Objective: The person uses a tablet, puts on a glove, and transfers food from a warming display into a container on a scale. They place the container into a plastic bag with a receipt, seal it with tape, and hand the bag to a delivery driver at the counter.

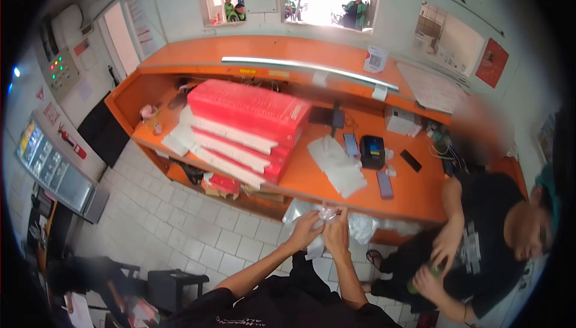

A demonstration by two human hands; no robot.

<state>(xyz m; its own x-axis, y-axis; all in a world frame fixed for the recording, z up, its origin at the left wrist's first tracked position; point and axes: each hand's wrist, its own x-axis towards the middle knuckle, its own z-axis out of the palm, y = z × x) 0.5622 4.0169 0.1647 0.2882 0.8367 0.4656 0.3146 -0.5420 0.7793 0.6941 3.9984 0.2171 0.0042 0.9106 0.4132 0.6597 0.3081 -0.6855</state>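
My left hand (306,229) and my right hand (337,231) are close together in front of the counter's near edge. Between their fingers is a crumpled clear plastic bag (327,214), pinched from both sides. A white slip of paper (314,247) hangs just below my hands; whether it is attached to the bag I cannot tell. More clear plastic bags (362,226) hang below the counter edge beside my right hand. On the orange counter (300,175) ahead lie white paper sheets (339,166).
Large red boxes (246,109) are stacked on the counter at left. A black card terminal (372,151), a dark phone (411,160) and a purple box (384,184) lie to the right. A person in black (492,226) stands close at right, holding a green bottle (420,277).
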